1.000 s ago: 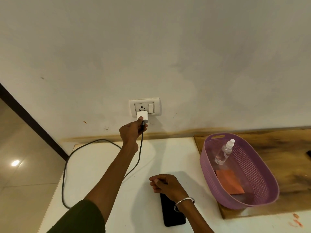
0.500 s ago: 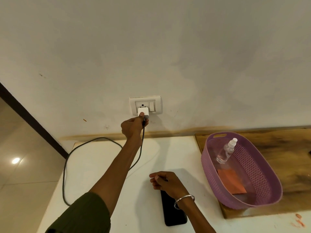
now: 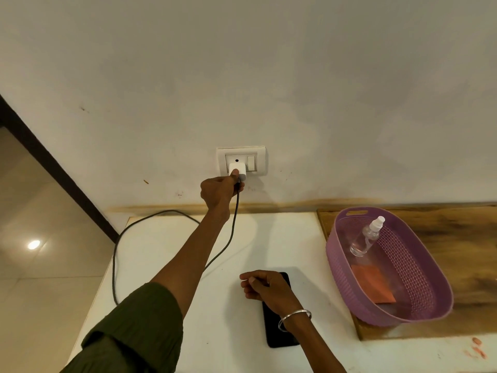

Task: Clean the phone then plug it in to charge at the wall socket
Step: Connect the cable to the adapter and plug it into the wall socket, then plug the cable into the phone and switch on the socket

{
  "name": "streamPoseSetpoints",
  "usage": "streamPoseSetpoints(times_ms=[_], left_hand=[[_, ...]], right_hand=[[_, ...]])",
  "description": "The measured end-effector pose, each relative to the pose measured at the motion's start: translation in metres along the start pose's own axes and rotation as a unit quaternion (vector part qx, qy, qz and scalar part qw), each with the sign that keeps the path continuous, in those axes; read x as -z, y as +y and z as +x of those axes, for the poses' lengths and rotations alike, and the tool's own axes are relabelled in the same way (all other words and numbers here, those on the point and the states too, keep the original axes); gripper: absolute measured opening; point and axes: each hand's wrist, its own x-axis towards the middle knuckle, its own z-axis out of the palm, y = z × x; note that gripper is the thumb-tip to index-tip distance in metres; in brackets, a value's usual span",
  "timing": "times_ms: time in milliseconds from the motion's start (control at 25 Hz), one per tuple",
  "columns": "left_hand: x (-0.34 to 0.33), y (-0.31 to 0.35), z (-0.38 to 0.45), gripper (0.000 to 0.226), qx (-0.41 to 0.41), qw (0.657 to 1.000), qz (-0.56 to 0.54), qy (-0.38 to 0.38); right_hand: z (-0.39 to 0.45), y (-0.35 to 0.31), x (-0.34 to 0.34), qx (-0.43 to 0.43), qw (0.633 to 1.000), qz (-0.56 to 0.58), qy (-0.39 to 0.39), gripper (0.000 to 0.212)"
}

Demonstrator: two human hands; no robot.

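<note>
My left hand (image 3: 219, 191) is raised to the wall and grips the white charger adapter (image 3: 237, 170), which sits against the white wall socket (image 3: 241, 160). A dark cable (image 3: 116, 254) runs down from the adapter, loops left over the white table (image 3: 166, 243) and comes back under my arm. The black phone (image 3: 279, 332) lies flat on the table, screen dark. My right hand (image 3: 265, 288) rests curled over the phone's top end, fingers closed; whether it holds the cable's end is hidden.
A purple plastic basket (image 3: 419, 316) stands at the right on a wooden board (image 3: 470, 251). Inside it lie a clear spray bottle (image 3: 367, 236) and an orange cloth (image 3: 372, 284). The table's left edge drops to a tiled floor (image 3: 35, 238).
My left hand has pushed the adapter up from just below the socket onto the socket face. My right hand has stayed on the phone.
</note>
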Motion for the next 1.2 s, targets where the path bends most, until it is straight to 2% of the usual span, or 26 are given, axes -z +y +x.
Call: streamPoseSetpoints(times_ms=[120, 280, 400, 520, 640, 760, 840, 960, 1040, 1120, 1200], left_hand=[[0.006, 0.003, -0.004, 0.022, -0.023, 0.998, 0.032, -0.041], [0.035, -0.001, -0.016, 0.021, -0.080, 0.985, 0.138, -0.073], [0.086, -0.034, -0.031, 0.011, -0.123, 0.966, 0.225, -0.034], [0.144, -0.074, -0.044, 0.013, -0.076, 0.918, 0.386, 0.047], [0.174, -0.100, -0.055, 0.031, 0.020, 0.850, 0.526, -0.015], [0.173, -0.097, -0.053, 0.026, 0.015, 0.819, 0.571, -0.047], [0.164, -0.086, -0.053, 0.024, -0.003, 0.831, 0.555, -0.038], [0.158, -0.070, -0.061, 0.016, -0.029, 0.889, 0.456, -0.009], [0.156, -0.064, -0.074, 0.015, -0.031, 0.912, 0.408, -0.029], [0.151, -0.061, -0.089, 0.022, -0.036, 0.922, 0.383, -0.050], [0.146, -0.057, -0.105, 0.021, -0.044, 0.936, 0.343, -0.065]], right_hand=[[-0.003, -0.006, 0.008, 0.013, 1.000, 0.015, 0.022, 0.024], [-0.009, -0.012, 0.007, 0.012, 0.999, 0.022, 0.023, 0.025], [-0.017, -0.014, 0.005, 0.012, 1.000, 0.007, 0.022, 0.026], [-0.026, -0.017, 0.004, 0.013, 1.000, 0.006, 0.021, 0.025], [-0.034, -0.018, 0.002, 0.014, 1.000, 0.001, 0.019, 0.024], [-0.043, -0.014, 0.000, 0.007, 1.000, -0.004, 0.021, 0.024], [-0.050, -0.010, -0.002, 0.000, 1.000, -0.008, 0.019, 0.024], [-0.058, -0.003, -0.006, -0.006, 1.000, -0.017, 0.016, 0.024], [-0.063, 0.002, -0.012, -0.003, 1.000, -0.019, 0.021, 0.024], [-0.070, 0.008, -0.017, 0.005, 0.999, -0.006, 0.052, 0.024], [-0.076, 0.013, -0.014, 0.013, 0.992, -0.012, 0.122, 0.025]])
